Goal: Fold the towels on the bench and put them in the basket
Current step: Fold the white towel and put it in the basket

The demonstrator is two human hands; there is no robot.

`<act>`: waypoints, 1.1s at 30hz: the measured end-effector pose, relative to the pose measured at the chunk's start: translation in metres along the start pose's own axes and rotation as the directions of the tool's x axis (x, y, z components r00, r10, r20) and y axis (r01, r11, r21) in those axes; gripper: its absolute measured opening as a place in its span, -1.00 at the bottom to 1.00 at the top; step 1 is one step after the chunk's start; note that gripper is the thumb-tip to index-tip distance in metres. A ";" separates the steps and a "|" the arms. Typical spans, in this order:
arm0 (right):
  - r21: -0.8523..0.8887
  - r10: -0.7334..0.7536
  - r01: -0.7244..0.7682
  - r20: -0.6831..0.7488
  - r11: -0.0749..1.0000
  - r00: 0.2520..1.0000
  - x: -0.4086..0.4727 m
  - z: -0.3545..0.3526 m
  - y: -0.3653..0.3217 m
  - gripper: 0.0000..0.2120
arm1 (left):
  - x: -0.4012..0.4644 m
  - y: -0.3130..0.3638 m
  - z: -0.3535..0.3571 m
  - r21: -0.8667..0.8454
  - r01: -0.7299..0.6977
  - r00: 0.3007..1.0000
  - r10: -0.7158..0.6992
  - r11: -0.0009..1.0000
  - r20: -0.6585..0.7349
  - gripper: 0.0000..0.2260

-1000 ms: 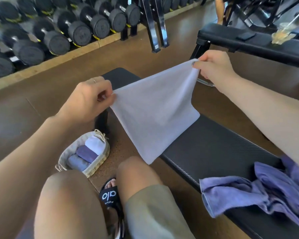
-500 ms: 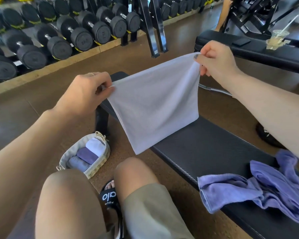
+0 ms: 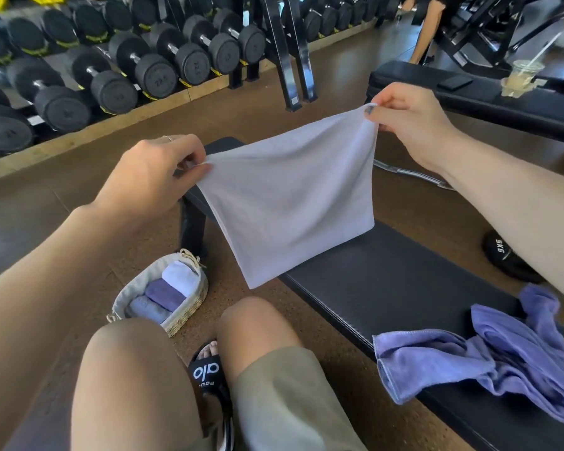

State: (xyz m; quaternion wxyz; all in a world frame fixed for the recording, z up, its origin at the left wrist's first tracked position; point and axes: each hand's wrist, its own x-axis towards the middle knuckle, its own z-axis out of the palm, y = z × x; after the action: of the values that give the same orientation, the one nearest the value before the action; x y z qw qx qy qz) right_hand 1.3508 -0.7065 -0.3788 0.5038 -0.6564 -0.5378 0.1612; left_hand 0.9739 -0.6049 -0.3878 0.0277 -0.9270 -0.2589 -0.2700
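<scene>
1. The left hand (image 3: 150,177) pinches one top corner of a white towel (image 3: 287,203).
2. The right hand (image 3: 411,125) pinches the other corner.
3. The towel hangs spread between them above the bench (image 3: 388,288), over its far end.
4. A purple towel (image 3: 489,356) lies crumpled at the bench's near edge.
5. The basket (image 3: 189,307) sits on the floor.

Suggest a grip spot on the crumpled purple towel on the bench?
Probably the purple towel's stitched hem corner at its near-left end, which hangs just past the bench edge. Come from the front, below that edge: there the cloth lies flat in a single layer; to the right it is bunched in folds.
</scene>
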 end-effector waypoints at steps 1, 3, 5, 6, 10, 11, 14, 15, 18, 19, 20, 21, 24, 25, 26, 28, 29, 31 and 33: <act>0.020 -0.001 0.001 0.017 1.000 1.000 -0.001 0.001 -0.002 -0.98 | 0.000 0.000 -0.001 -0.003 -0.003 1.000 0.003 1.000 -0.001 -0.91; 0.044 -0.011 0.009 0.035 0.999 0.999 -0.003 0.003 -0.005 -0.94 | 0.000 -0.002 -0.002 -0.009 0.000 1.000 0.000 1.000 -0.004 -0.91; 0.061 -0.026 0.023 0.044 0.998 0.999 -0.005 0.004 -0.007 -0.91 | 0.001 -0.005 -0.003 -0.014 0.001 1.000 -0.001 1.000 -0.011 -0.91; 0.060 -0.027 0.024 0.043 0.998 0.999 -0.004 0.005 -0.007 -0.90 | 0.001 -0.006 -0.004 -0.013 -0.002 1.000 0.002 1.000 -0.011 -0.91; 0.039 0.007 -0.007 0.009 0.999 1.000 -0.002 0.003 -0.006 -0.88 | 0.001 -0.011 -0.007 0.003 -0.014 1.000 0.014 1.000 -0.005 -0.91; 0.042 0.019 -0.019 0.002 0.999 1.000 -0.002 0.002 -0.005 -0.88 | 0.000 -0.012 -0.007 0.005 -0.013 1.000 0.013 1.000 -0.004 -0.90; 0.017 0.033 -0.033 -0.017 0.999 0.999 -0.001 0.000 -0.005 -0.85 | -0.001 -0.014 -0.010 0.014 -0.007 1.000 0.007 1.000 0.004 -0.90; -0.003 0.033 -0.033 -0.026 0.999 0.999 -0.001 0.000 -0.006 -0.85 | -0.001 -0.015 -0.010 0.015 -0.002 1.000 0.002 1.000 0.007 -0.90; -0.036 0.034 -0.036 -0.063 0.999 0.997 0.000 -0.001 -0.007 -0.85 | 0.000 -0.016 -0.013 0.000 0.047 0.999 -0.047 0.999 0.001 -0.90; -0.034 0.033 -0.036 -0.074 0.999 0.997 0.000 -0.002 -0.008 -0.85 | 0.002 -0.016 -0.015 -0.018 0.072 0.997 -0.072 0.997 -0.004 -0.89; -0.034 0.032 -0.035 -0.081 0.999 0.996 0.001 -0.003 -0.009 -0.85 | 0.003 -0.016 -0.016 -0.044 0.095 0.995 -0.095 0.994 -0.008 -0.89; -0.033 0.032 -0.035 -0.083 0.999 0.996 0.001 -0.003 -0.010 -0.85 | 0.005 -0.016 -0.018 -0.073 0.120 0.993 -0.121 0.990 -0.005 -0.88; -0.025 0.021 -0.023 -0.071 0.999 0.997 0.001 -0.004 -0.013 -0.84 | 0.010 -0.016 -0.023 -0.109 0.199 0.980 -0.198 0.974 0.025 -0.86; -0.031 0.015 -0.017 -0.078 0.999 0.997 0.001 -0.004 -0.013 -0.83 | 0.010 -0.016 -0.025 -0.111 0.218 0.976 -0.216 0.970 0.030 -0.85; -0.035 0.006 -0.010 -0.089 0.999 0.996 0.001 -0.003 -0.015 -0.82 | 0.011 -0.016 -0.026 -0.115 0.231 0.973 -0.229 0.966 0.029 -0.85; -0.024 -0.012 0.010 -0.108 1.000 0.994 0.001 -0.003 -0.018 -0.81 | 0.011 -0.015 -0.028 -0.123 0.239 0.971 -0.238 0.963 0.020 -0.85; -0.015 -0.025 0.024 -0.117 1.000 0.993 0.001 -0.003 -0.020 -0.81 | 0.012 -0.014 -0.028 -0.128 0.239 0.971 -0.238 0.963 0.018 -0.85; -0.017 -0.050 0.048 -0.130 0.999 0.990 0.004 -0.004 -0.020 -0.81 | 0.012 -0.011 -0.029 -0.149 0.241 0.970 -0.241 0.959 0.019 -0.88; -0.034 -0.050 0.046 -0.113 0.998 0.992 0.006 -0.005 -0.017 -0.78 | 0.013 -0.009 -0.029 -0.177 0.246 0.969 -0.244 0.953 0.029 -0.86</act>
State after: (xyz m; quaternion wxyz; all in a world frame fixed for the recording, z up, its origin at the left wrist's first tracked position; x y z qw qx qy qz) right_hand 1.3471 -0.7047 -0.3603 0.5270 -0.6593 -0.5263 0.1028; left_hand 0.9649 -0.5969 -0.3574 -0.0905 -0.8873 -0.3465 -0.2906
